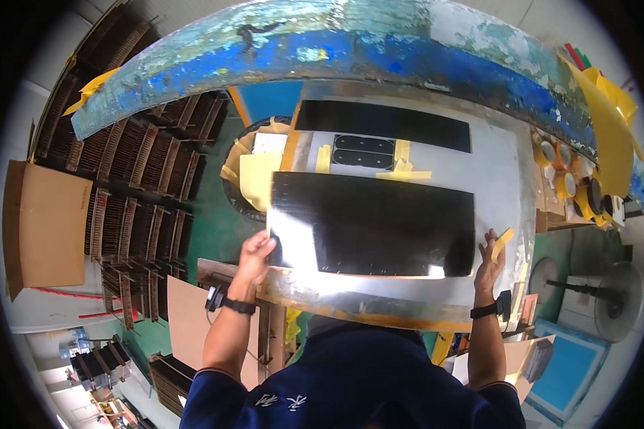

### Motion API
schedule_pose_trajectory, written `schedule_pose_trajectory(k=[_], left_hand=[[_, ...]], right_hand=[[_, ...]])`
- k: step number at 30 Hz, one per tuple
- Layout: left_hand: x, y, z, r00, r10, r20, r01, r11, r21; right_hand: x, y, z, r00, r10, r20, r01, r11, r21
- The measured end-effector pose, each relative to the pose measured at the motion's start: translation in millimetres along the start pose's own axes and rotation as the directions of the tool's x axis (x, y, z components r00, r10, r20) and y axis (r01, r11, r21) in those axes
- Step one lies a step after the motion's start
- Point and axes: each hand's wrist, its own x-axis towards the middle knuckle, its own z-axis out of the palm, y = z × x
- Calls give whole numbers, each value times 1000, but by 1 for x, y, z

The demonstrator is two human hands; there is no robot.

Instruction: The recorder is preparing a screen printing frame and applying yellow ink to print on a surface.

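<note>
A large glossy black rectangular sheet (372, 225) lies over a shiny metal work plate (501, 164). My left hand (254, 254) grips the sheet's lower left edge. My right hand (490, 261) holds its lower right edge, with a small strip of yellow tape (503, 242) stuck at the fingers. Further back on the plate lie a long black strip (383, 125) and a smaller black piece with two oval cut-outs (363, 152), fixed down by yellow tape strips (404, 174). Both wrists wear black bands.
A worn blue-painted beam (350, 43) arches across the back. Racks of dark stacked parts (132, 193) stand on the left beside a cardboard box (46, 222). Tape rolls (572, 186) and yellow sheets (608, 121) sit at right; a fan (619, 297) lower right. A round bin with yellow scraps (254, 175) stands left of the plate.
</note>
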Motion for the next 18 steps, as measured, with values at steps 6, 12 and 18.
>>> schedule_pose_trajectory(k=[6,12,18], left_hand=[[-65,30,-19,971,232,63,-219,963,-158],[-91,46,-25,935,353,21,-348,929,-125],[-18,-7,-15,958,281,-66,-270,953,139]], right_hand=[[-12,-36,-7,994,106,13,-106,977,186],[-41,-111,-20,993,-103,54,68,890,452],[-36,-63,-6,984,-30,-173,49,994,101]])
